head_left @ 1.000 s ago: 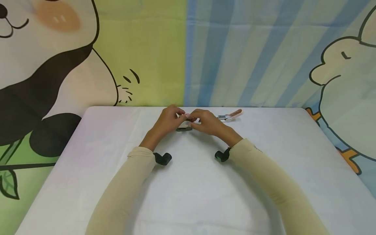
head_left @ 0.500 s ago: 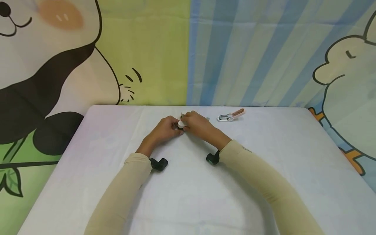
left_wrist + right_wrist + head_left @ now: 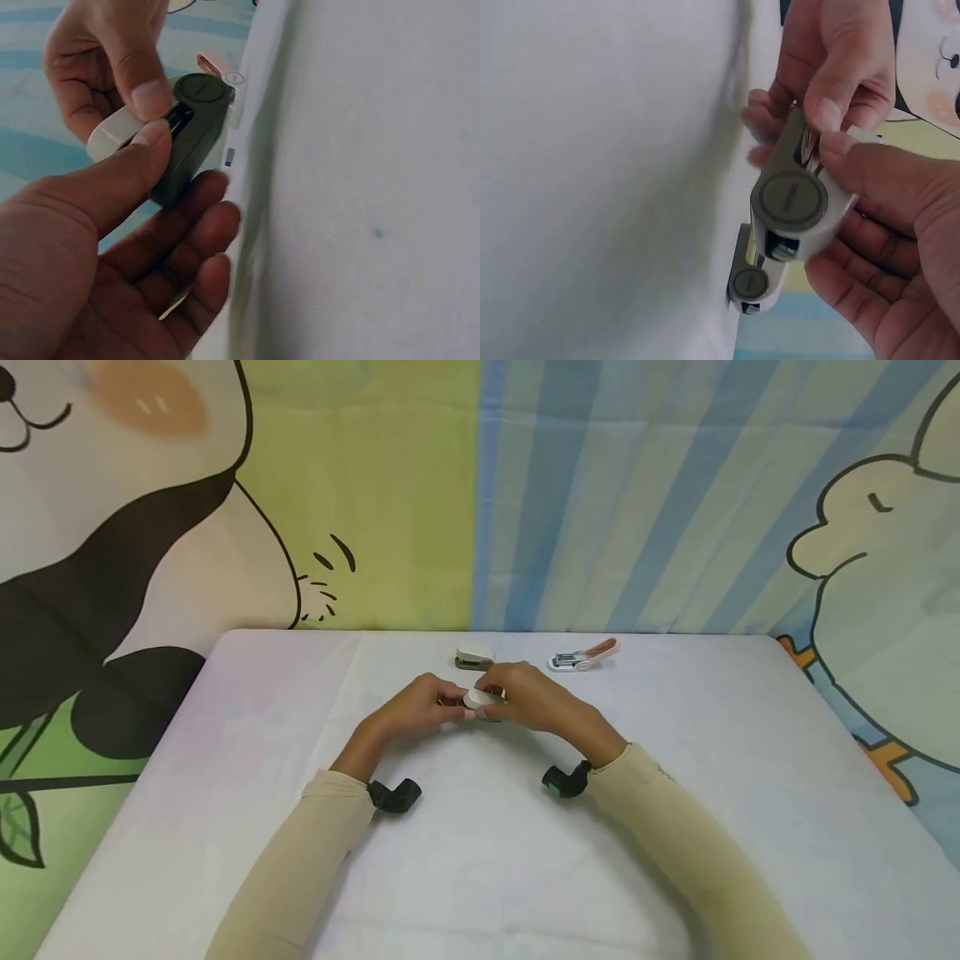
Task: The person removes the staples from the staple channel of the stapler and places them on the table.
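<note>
Both hands hold a dark green and white mini stapler point(image 3: 480, 697) above the white table. In the left wrist view, my left hand point(image 3: 142, 225) has its thumb on the slot of the stapler point(image 3: 196, 135), with fingers curled below the green side. My right hand point(image 3: 528, 695) grips the white end. In the right wrist view, the stapler's arms stand apart with metal between them, and both thumbs point(image 3: 829, 112) press near that gap. A second green and white stapler point(image 3: 474, 659) lies just behind the hands, also visible below the held stapler point(image 3: 790, 201).
A pink and white stapler point(image 3: 583, 656) with its pink arm raised lies near the table's back edge, right of the hands. Behind the table point(image 3: 480, 860) hangs a printed cloth point(image 3: 360, 485) with cartoon figures. Black wrist cameras point(image 3: 395, 796) sit at both cuffs.
Both hands have come nearer from the back edge. The green and white stapler that lay in front of them is now held, and another shows on the table behind them.
</note>
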The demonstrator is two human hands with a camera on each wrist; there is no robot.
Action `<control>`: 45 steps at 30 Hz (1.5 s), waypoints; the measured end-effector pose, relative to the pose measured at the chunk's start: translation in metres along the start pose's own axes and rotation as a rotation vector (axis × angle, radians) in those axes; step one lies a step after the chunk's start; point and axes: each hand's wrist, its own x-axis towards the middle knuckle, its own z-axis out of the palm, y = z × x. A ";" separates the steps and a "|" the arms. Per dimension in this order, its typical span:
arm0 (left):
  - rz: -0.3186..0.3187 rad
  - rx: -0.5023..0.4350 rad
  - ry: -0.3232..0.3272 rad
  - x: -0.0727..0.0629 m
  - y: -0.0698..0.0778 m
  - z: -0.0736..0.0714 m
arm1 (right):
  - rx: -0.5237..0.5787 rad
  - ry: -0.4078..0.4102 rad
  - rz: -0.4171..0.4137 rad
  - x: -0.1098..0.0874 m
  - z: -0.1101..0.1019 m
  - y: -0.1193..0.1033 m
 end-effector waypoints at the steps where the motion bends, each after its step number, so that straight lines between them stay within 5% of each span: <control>1: 0.013 -0.002 -0.019 -0.001 0.001 0.001 | 0.018 0.007 -0.005 -0.004 0.001 0.000; 8: 0.082 0.031 -0.077 -0.007 0.009 0.010 | 0.108 0.021 -0.027 -0.025 0.005 -0.001; 16: 0.116 0.060 -0.062 -0.012 0.019 0.024 | 0.081 0.009 -0.050 -0.042 0.004 -0.010; 26: 0.160 0.149 -0.068 -0.017 0.012 0.034 | 0.068 0.005 -0.047 -0.044 0.017 -0.011; 45: 0.059 0.112 -0.060 -0.020 0.008 0.033 | 0.108 -0.061 -0.063 -0.049 0.006 -0.002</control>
